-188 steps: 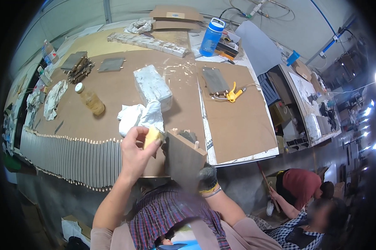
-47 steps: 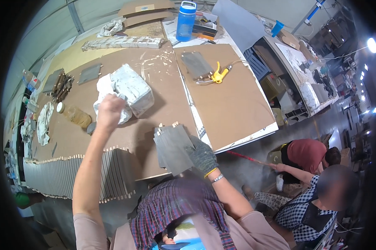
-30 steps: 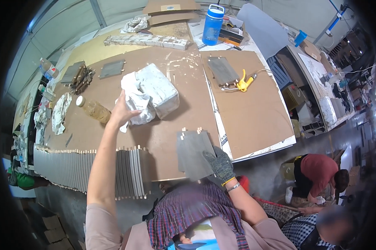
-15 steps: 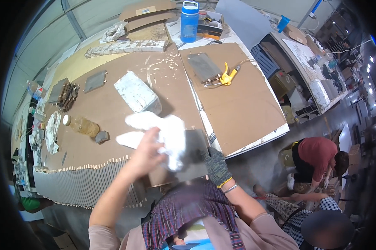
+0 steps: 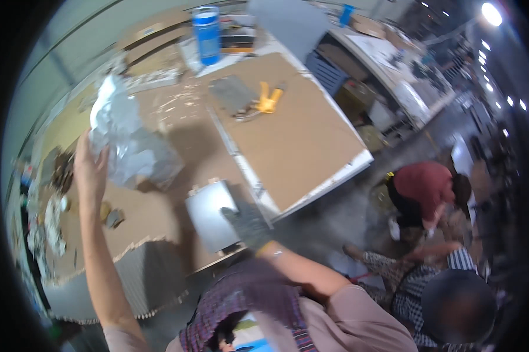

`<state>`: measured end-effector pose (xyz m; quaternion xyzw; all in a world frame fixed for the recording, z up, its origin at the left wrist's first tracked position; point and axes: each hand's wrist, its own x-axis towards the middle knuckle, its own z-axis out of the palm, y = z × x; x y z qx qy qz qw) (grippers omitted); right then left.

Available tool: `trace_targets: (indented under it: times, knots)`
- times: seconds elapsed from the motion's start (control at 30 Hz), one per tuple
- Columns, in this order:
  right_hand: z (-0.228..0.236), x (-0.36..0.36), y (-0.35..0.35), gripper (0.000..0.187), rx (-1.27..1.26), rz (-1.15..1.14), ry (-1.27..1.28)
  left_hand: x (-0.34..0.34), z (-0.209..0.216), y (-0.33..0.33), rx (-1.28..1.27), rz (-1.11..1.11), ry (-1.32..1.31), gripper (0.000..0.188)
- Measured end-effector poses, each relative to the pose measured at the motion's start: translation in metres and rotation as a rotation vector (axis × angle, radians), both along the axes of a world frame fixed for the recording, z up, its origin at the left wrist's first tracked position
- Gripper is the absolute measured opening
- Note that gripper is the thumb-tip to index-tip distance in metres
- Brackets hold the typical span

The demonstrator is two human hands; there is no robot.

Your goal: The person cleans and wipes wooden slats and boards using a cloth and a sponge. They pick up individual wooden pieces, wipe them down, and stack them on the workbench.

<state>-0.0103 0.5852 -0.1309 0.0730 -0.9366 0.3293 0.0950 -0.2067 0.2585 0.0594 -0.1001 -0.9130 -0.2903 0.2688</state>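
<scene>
My bare left hand (image 5: 91, 167) is raised over the left part of the table, its fingers closed on a crumpled white rag (image 5: 115, 111). The rag hangs across the spot of a white block, most of which it hides, and motion blurs both. Near the table's front edge, my right hand (image 5: 249, 226), in a dark grey knit glove, grips the right side of a flat grey panel (image 5: 208, 214). Small wooden pegs stick out from the panel's far and near edges. Its top face catches the light.
A long row of similar panels (image 5: 123, 278) stands along the front left edge. A yellow air gun (image 5: 268, 98) lies beside another panel (image 5: 232, 94) on brown board. A blue bottle (image 5: 206, 38) stands at the back. Two people (image 5: 422, 193) are low down at the right.
My left hand has swung away from the panel, leftward and farther out, with the rag. The panel's face now shows uncovered, my right hand still at its side. The whole view has shifted.
</scene>
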Motion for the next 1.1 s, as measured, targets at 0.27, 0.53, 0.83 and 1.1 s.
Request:
trace_targets:
  times: [0.27, 0.53, 0.83, 1.1]
  knots:
    - [0.038, -0.002, -0.009, 0.056, -0.224, -0.221, -0.352, -0.009, -0.094, 0.054, -0.437, -0.182, -0.217, 0.059]
    - [0.048, 0.012, 0.034, 0.041, -0.337, -0.274, -0.173, -0.032, -0.161, 0.027, -0.579, -0.152, -0.036, 0.057]
    - [0.002, 0.045, 0.046, 0.028, -0.339, -0.338, 0.234, -0.031, -0.161, 0.024, -0.644, -0.090, -0.101, 0.057]
    - [-0.094, 0.135, 0.081, 0.037, -0.298, -0.563, -0.310, -0.059, -0.189, -0.002, -0.685, -0.012, -0.050, 0.058]
